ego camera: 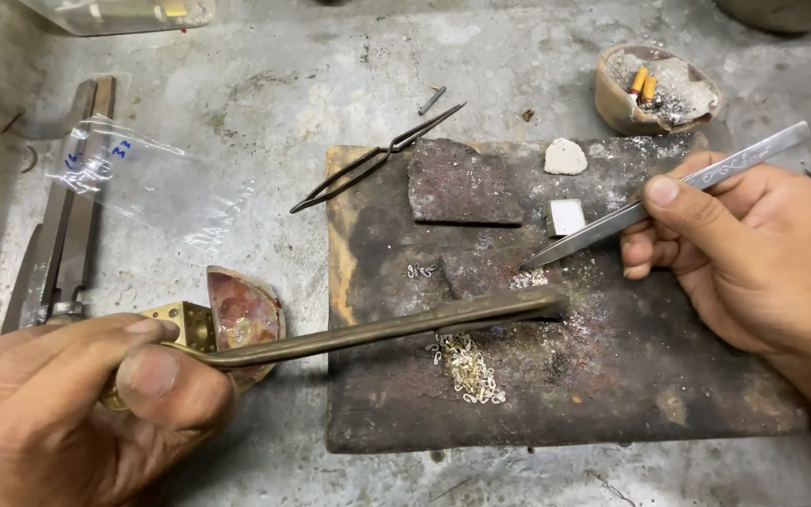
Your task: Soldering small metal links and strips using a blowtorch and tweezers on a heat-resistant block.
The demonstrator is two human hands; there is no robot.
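Note:
My left hand (pixel 68 404) grips a brass blowpipe torch (pixel 377 329) whose bent tip reaches over the charred soldering block (pixel 612 385). My right hand (pixel 743 244) holds steel tweezers (pixel 631 218), their points resting on the block beside a patch of pale powder (pixel 527 279). A heap of small silver links (pixel 466 366) lies just below the torch tip. Another tiny silver piece (pixel 421 270) sits to the left of the tweezer points.
On the block lie a dark slab (pixel 462 183), a white cube (pixel 566 216) and a white lump (pixel 565 157). Black tongs (pixel 368 160), a clear plastic bag (pixel 143 178), large shears (pixel 63 225), a small reddish dish (pixel 241 310) and a clay bowl of ash (pixel 657 89) surround it.

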